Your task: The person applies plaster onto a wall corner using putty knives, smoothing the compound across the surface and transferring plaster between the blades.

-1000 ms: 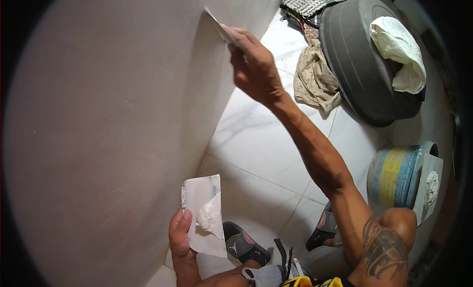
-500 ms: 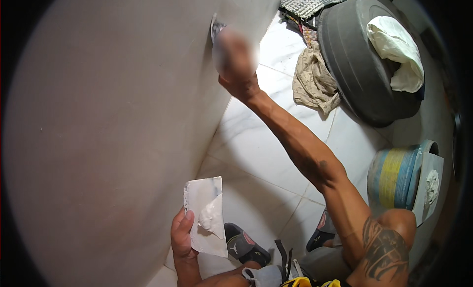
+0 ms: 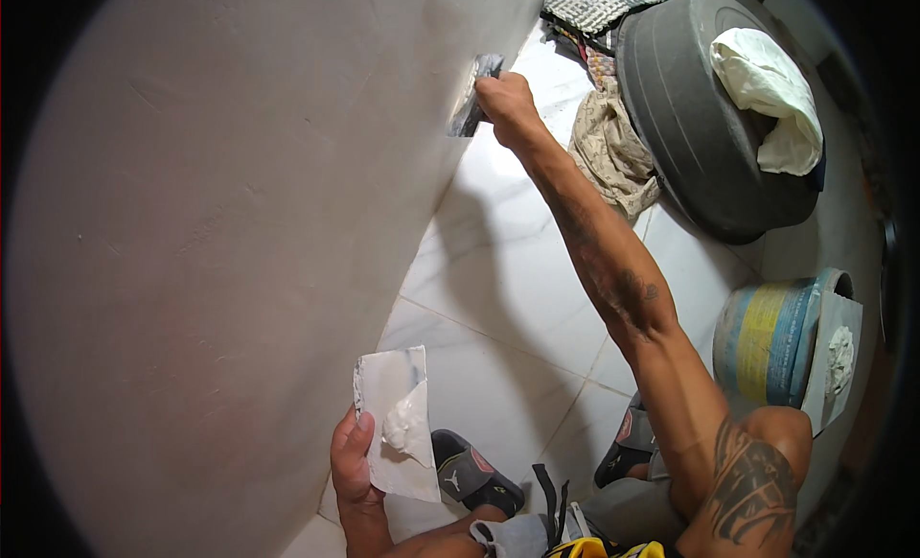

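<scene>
With my right arm stretched far forward, my right hand (image 3: 509, 104) grips a putty knife (image 3: 470, 103), whose wide grey, smeared blade lies against the wall (image 3: 240, 203) low down by the floor. Its handle is mostly hidden by my fingers. My left hand (image 3: 355, 457) holds a flat white board (image 3: 391, 371) by its left edge, thumb on top. A lump of white putty (image 3: 406, 429) sits on that board.
White marbled tiles (image 3: 498, 261) cover the floor. At the far right a large dark grey tub (image 3: 671, 117) carries a white cloth (image 3: 767, 83), with a beige cloth (image 3: 613, 151) beside it. Nearer stands a blue-and-yellow bucket (image 3: 767, 347), a putty-smeared board (image 3: 830, 366) against its end.
My right hand and the putty knife have moved right and slightly down along the wall to its bottom edge. My left hand and its board have barely shifted.
</scene>
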A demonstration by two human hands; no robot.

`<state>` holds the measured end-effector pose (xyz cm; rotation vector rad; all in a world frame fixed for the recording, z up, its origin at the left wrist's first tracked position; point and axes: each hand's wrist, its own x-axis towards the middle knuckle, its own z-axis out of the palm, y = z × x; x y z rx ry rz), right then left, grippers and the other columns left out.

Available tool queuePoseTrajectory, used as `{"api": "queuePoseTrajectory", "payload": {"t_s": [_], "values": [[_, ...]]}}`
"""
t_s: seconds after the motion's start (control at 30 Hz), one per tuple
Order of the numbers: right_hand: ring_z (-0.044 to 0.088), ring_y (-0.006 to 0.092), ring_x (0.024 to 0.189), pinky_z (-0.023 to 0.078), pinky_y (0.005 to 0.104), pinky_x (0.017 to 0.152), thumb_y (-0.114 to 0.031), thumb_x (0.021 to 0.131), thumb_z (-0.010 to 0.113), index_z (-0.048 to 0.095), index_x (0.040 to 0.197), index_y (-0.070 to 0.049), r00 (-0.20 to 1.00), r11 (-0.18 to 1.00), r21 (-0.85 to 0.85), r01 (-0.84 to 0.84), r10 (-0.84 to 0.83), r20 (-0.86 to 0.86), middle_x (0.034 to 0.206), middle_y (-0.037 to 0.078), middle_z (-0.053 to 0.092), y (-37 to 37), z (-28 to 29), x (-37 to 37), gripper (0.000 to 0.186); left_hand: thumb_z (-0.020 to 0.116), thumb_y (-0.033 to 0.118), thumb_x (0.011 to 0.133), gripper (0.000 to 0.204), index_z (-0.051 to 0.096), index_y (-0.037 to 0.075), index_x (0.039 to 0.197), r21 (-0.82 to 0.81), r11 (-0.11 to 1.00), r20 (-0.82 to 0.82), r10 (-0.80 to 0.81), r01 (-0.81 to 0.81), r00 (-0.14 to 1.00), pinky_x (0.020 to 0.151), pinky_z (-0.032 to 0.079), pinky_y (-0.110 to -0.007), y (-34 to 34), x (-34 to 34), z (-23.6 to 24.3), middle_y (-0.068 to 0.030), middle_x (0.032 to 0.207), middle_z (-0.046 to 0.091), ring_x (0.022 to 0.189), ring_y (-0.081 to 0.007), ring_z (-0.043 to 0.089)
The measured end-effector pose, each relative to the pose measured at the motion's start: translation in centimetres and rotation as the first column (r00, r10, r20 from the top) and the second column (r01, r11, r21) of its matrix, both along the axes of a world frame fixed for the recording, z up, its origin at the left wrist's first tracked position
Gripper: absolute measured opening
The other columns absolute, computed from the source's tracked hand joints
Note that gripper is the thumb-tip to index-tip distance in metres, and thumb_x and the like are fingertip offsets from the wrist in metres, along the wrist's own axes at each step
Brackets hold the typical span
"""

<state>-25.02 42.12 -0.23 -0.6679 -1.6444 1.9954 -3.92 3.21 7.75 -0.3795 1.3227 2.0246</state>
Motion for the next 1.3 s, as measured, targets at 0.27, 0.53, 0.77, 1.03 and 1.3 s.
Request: {"api": "queuePoseTrajectory", "payload": {"t_s": [0.27,0.53,0.77,1.03,1.3], "values": [[0.060,0.0268,0.068,0.047,0.0360,0.062,-0.011,0.087,0.053,0.057,0.087,0.002,0.929,0.783,0.612,0.112,0.136,-0.343,0.077,0.016,0.059,-4.4,2.3,5.1,0.014,0.055,0.028,0.093,0.055,0.043,-0.008,0.131,-0.036,0.999,-0.009,-0.005,0.005,1.000,0.087,0.050,-0.033,-0.5,-0.5,-0.5,-0.0159,0.115,0.060,0.099,-0.0219,0.063],[0.055,0.0112,0.069,0.046,0.0274,0.064,-0.018,0.091,0.050,0.063,0.101,0.000,0.959,0.786,0.559,0.265,-0.152,-0.240,0.075,0.005,0.061,-0.3,6.1,-0.2,0.024,0.053,0.026,0.093,0.054,0.042,-0.010,0.132,-0.032,0.999,-0.012,0.000,-0.001,1.000,0.093,0.046,-0.032,-0.9,-0.3,-0.3,-0.0164,0.120,0.059,0.105,-0.0215,0.060],[0.063,0.0311,0.087,0.053,0.0347,0.079,0.010,0.078,0.052,0.055,0.124,0.000,0.846,0.493,0.737,0.463,0.002,-0.533,0.105,0.018,0.058,-5.4,4.1,0.9,0.047,0.054,0.029,0.093,0.054,0.043,-0.008,0.131,-0.074,0.997,-0.007,0.015,-0.015,1.000,0.084,0.050,-0.032,-0.6,-0.3,-0.3,-0.0150,0.112,0.061,0.095,-0.0208,0.062],[0.050,0.0409,0.111,0.048,0.0421,0.093,0.015,0.065,0.057,0.046,0.133,0.005,0.878,0.484,0.779,0.398,0.044,-0.476,0.125,0.023,0.046,-16.1,0.7,5.6,0.069,0.055,0.033,0.092,0.057,0.044,-0.008,0.129,-0.078,0.997,-0.011,-0.022,0.021,1.000,0.078,0.053,-0.031,-0.3,-0.7,0.4,-0.0141,0.107,0.062,0.090,-0.0198,0.064],[0.060,0.0361,0.096,0.053,0.0403,0.079,0.016,0.071,0.054,0.053,0.125,0.000,0.826,0.521,0.778,0.352,0.218,-0.520,0.107,0.021,0.060,-9.7,2.3,8.3,0.056,0.055,0.028,0.092,0.055,0.044,-0.010,0.130,-0.081,0.997,-0.075,0.011,-0.017,0.997,0.088,0.049,-0.032,-0.8,-0.4,0.5,-0.0158,0.116,0.061,0.099,-0.0206,0.062]]}}
